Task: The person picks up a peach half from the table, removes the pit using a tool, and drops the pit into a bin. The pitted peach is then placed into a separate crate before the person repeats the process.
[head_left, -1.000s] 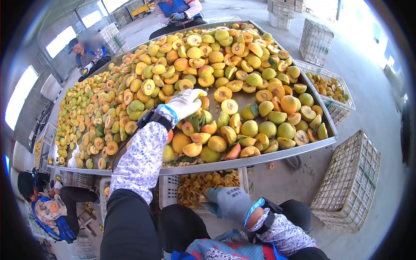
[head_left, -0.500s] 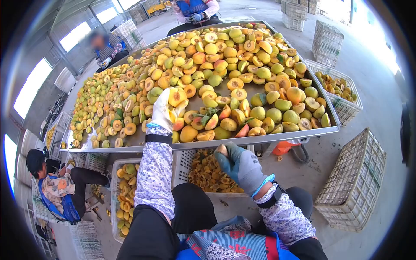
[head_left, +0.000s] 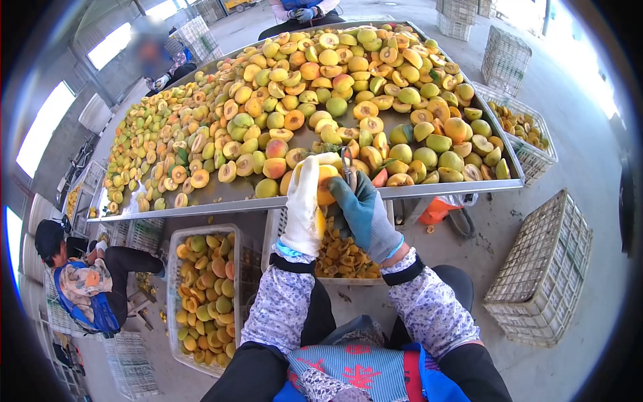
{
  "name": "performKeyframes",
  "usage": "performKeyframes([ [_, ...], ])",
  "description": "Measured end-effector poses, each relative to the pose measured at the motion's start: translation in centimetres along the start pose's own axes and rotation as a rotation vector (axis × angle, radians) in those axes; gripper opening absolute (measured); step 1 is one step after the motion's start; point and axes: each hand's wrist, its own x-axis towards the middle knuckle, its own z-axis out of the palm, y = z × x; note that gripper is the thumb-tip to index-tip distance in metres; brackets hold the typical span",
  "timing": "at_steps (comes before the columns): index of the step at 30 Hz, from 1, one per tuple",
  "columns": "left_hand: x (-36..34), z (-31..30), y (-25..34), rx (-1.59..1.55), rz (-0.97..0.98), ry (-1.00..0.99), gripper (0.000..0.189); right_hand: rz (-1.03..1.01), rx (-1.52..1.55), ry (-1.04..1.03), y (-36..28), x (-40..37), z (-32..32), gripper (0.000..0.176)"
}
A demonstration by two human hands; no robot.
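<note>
1. Sheet-metal table (head_left: pixel 435 189) fills the view ahead, heaped with whole and halved yellow-orange fruit, with open concrete floor and wire crates around it.
2. Both of the person's hands meet just at the table's near edge, above a crate of pits and scraps (head_left: pixel 271 234).
3. Left hand (head_left: pixel 303 201), in a white glove, is closed around one fruit (head_left: pixel 326 184); the fingers wrap its far side and the palm faces right.
4. Right hand (head_left: pixel 365 214), in a grey-blue glove, is clenched on a small metal tool (head_left: pixel 348 164) whose tip stands up against the fruit's right side.
5. Whether the tip has entered the flesh cannot be told; the gloves hide the contact.
6. Judged from this pose, the work in hand is cutting or pitting the held fruit. It would go best with the left fingers well behind the tool's path, and with the fruit turned against a steady tool rather than the tool swung.
7. Keeping the hands over the scrap crate should let waste fall clear of the lap.
8. Both forearms, in patterned sleeves, rise from the lap and converge, wrists bent slightly inward.
9. Another crate (head_left: pixel 173 301), at lower left, holds fruit; beside it crouches a co-worker (head_left: pixel 80 281).
10. An empty crate (head_left: pixel 542 268) stands at right, well apart.
</note>
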Motion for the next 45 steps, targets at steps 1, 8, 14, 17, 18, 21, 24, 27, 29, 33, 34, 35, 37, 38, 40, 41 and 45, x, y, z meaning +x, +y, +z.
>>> performKeyframes([
  [1, -0.1, -0.1, -1.5, 0.044, 0.071, 0.007, 0.041, -0.039, 0.002, -0.002, 0.2, 0.3, -0.3, 0.021],
  [8, 0.5, -1.1, -2.4, -0.704, -0.1, 0.179, 0.045, -0.685, -0.925, 0.089, 3.1, -0.1, -0.2, 0.015],
  [14, -0.1, -0.5, -0.9, -0.778, -0.236, 0.222, 0.043, -0.49, -0.863, 0.041, 3.5, -0.8, 0.4, 0.019],
  [17, -0.3, -0.6, -0.9, -0.798, -0.238, 0.246, 0.044, -0.464, -0.829, 0.025, 4.2, -0.7, 0.7, 0.022],
  [18, -0.4, -0.6, -1.0, -0.793, -0.235, 0.249, 0.045, -0.445, -0.821, 0.016, 4.2, -0.8, 0.8, 0.023],
  [21, -0.4, -0.5, -1.4, -0.756, -0.236, 0.318, 0.047, -0.394, -0.798, -0.029, 4.7, -0.7, 0.8, 0.025],
  [24, -0.5, -1.1, -1.2, -0.633, -0.241, 0.281, 0.049, -0.402, -0.805, -0.047, 5.7, -0.3, 0.6, 0.027],
  [27, -0.6, -1.3, -0.7, -0.522, -0.279, 0.301, 0.052, -0.423, -0.754, -0.094, 6.0, -0.5, 0.6, 0.027],
  [29, -0.5, -1.2, -1.0, -0.541, -0.273, 0.327, 0.053, -0.408, -0.669, -0.132, 6.2, -0.6, 0.8, 0.027],
  [33, -0.5, -1.2, -0.8, -0.487, -0.282, 0.338, 0.054, -0.368, -0.602, -0.145, 7.4, -0.7, 0.9, 0.028],
  [34, -0.5, -1.2, -0.7, -0.483, -0.275, 0.332, 0.055, -0.373, -0.622, -0.136, 7.6, -0.7, 0.9, 0.028],
  [35, -0.5, -1.3, -0.6, -0.479, -0.266, 0.326, 0.055, -0.283, -0.545, -0.168, 7.5, -0.8, 0.9, 0.029],
  [37, -0.5, -1.6, -0.5, -0.478, -0.258, 0.298, 0.057, -0.099, -0.391, -0.235, 6.6, -1.2, 1.2, 0.032],
  [38, -0.4, -1.8, -0.5, -0.479, -0.257, 0.272, 0.058, -0.035, -0.365, -0.25, 5.8, -1.5, 1.4, 0.035],
  [40, -0.3, -2.0, -0.6, -0.481, -0.263, 0.207, 0.059, 0.094, -0.31, -0.28, 3.8, -2.2, 1.9, 0.043],
  [41, -0.2, -2.0, -0.7, -0.482, -0.269, 0.17, 0.059, 0.232, -0.213, -0.31, 2.7, -2.5, 1.9, 0.046],
  [45, 0.2, -2.6, -2.2, -0.686, -0.264, 0.019, 0.058, 0.688, 0.251, -0.539, 2.7, -2.1, -0.2, 0.05],
])
